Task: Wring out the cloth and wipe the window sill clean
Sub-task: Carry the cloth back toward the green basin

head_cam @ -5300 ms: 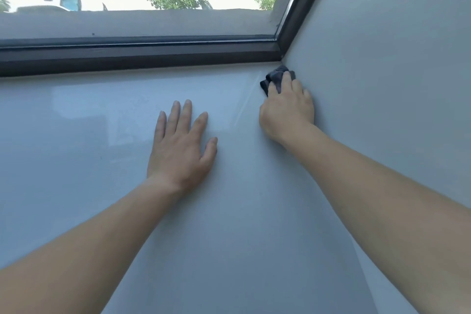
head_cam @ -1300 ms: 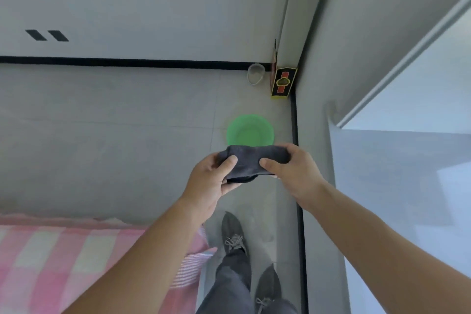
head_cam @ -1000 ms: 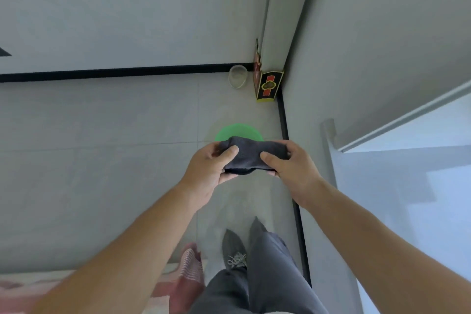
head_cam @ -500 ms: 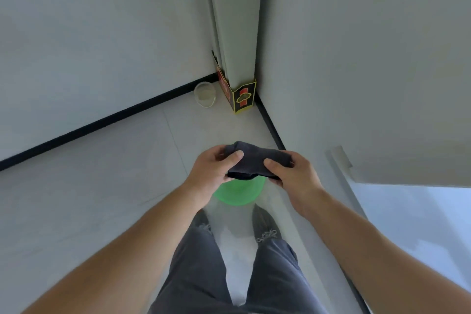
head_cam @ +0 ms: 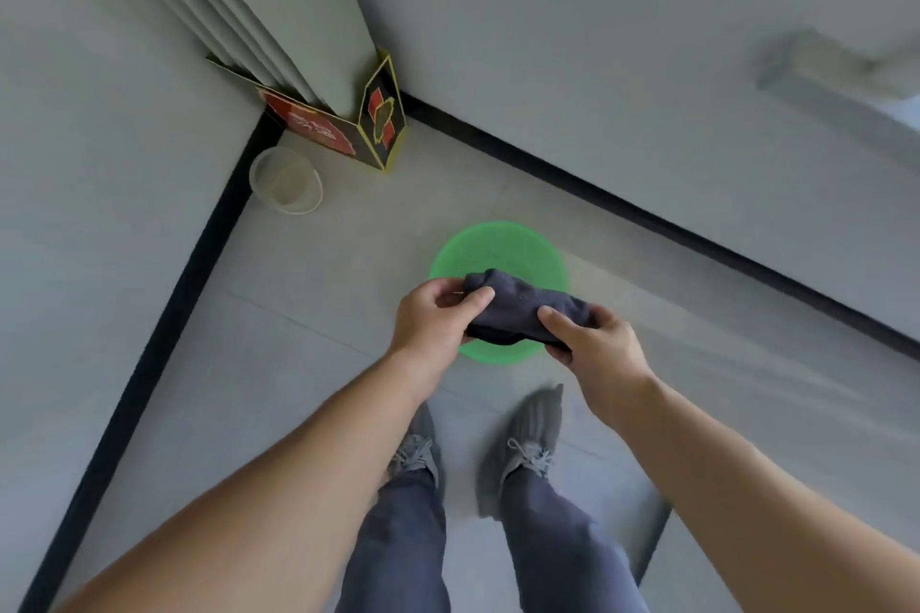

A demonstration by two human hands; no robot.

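Dark grey cloth bunched at frame centre, left hand and right hand gripping its ends with curled fingers, green basin directly behind on floor.

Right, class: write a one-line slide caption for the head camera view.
Over a green basin on the floor, the left hand and right hand grip a dark cloth, ready to wring.

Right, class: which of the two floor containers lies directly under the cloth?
The green basin, beneath the cloth; the clear tub stands off in the corner.
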